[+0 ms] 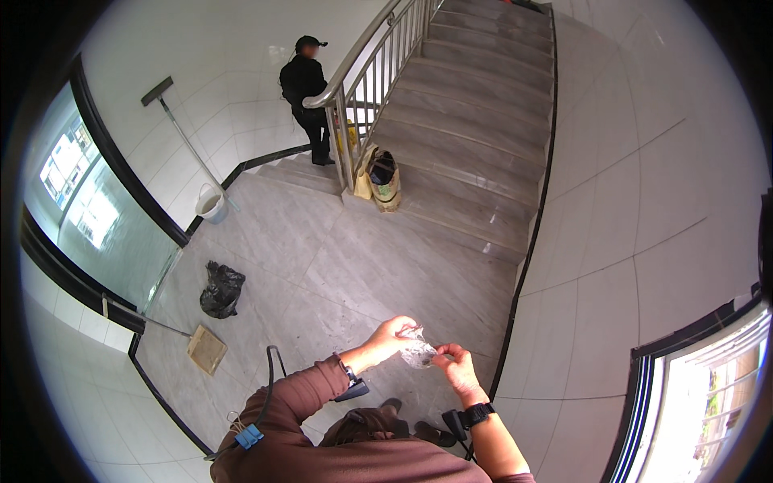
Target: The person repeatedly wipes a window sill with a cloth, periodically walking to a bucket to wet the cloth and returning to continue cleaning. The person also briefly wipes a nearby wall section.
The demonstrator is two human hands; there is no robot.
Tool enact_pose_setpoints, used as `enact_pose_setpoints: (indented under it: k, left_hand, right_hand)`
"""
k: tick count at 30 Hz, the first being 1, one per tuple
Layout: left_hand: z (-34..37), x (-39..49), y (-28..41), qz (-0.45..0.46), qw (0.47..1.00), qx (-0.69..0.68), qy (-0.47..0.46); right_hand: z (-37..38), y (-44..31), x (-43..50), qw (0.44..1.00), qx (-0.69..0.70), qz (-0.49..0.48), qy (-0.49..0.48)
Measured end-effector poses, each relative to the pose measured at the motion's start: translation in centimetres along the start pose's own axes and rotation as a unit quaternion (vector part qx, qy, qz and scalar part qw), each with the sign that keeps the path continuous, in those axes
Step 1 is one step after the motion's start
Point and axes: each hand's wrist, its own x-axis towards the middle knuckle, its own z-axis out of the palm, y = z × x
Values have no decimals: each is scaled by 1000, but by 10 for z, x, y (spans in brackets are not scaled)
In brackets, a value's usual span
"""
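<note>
In front of my body, over the tiled landing floor, both hands grip one crumpled, shiny, translucent piece of plastic film [416,352]. My left hand [395,335] pinches its upper left part between thumb and fingers. Its lower right edge is caught between the thumb and fingertips of my right hand [453,364]. A dark patch shows within the film near my right fingers; what it is I cannot tell. Each of my wrists bears a strapped dark device. Beyond my left arm, a crumpled black plastic bag [222,290] lies on the floor.
A long-handled dustpan [207,350] lies left. A white bucket [211,205] and a long-handled squeegee or floor brush [187,139] stand by the wall. Filled bags [386,190] rest beside the stairs [471,127] and metal railing [347,54]. A person [305,90] in black stands on the descending steps.
</note>
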Motion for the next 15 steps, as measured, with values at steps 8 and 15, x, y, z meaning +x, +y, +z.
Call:
enact_pose_setpoints:
  k: [8,15]
  left_hand:
    - [-11,11,-34,37,989,98,102]
    - [-7,10,-34,66,975,174,123]
  right_hand:
    - [-7,29,14,991,-70,-92,68]
    - [-15,14,5,958,-248,-119,76]
